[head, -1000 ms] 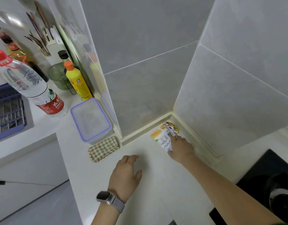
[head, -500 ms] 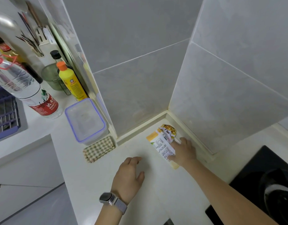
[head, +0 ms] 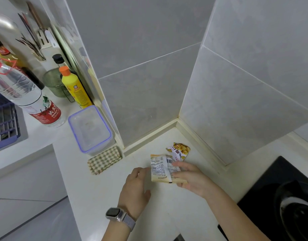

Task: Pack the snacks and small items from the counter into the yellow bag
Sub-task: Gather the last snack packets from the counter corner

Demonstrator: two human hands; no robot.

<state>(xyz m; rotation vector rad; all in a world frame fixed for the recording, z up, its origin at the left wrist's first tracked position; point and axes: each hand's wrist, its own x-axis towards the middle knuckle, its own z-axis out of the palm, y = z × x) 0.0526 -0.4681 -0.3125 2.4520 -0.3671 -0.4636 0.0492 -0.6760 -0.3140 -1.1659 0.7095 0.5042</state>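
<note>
Both snack packets have come away from the wall corner since a second ago, when the right hand (head: 193, 180) was reaching in to them, and they now sit nearer the person. That hand's grip is closed on the pale snack packet (head: 161, 168), thumb on its printed back and fingers curled underneath, holding it just above the white worktop (head: 90, 192). The second snack packet (head: 180, 151), its end printed with yellow pieces, sticks out from behind the first toward the corner; whether the same grip has it, or it merely lies against the first, cannot be told. The left hand (head: 135, 186) wears a watch and is relaxed with nothing in it, its fingertips close beside the pale packet's left edge.

The yellow bag is not in view, so the packets will likely have to be carried some way. The risk, as I judge it, is the far packet: if it is only trapped loosely, it could slip out and drop onto the worktop or toward the black hob (head: 278, 197) at the right.

The pale packet's long axis runs from the person toward the wall, barcode side up; the other one angles off to the upper right.
</note>
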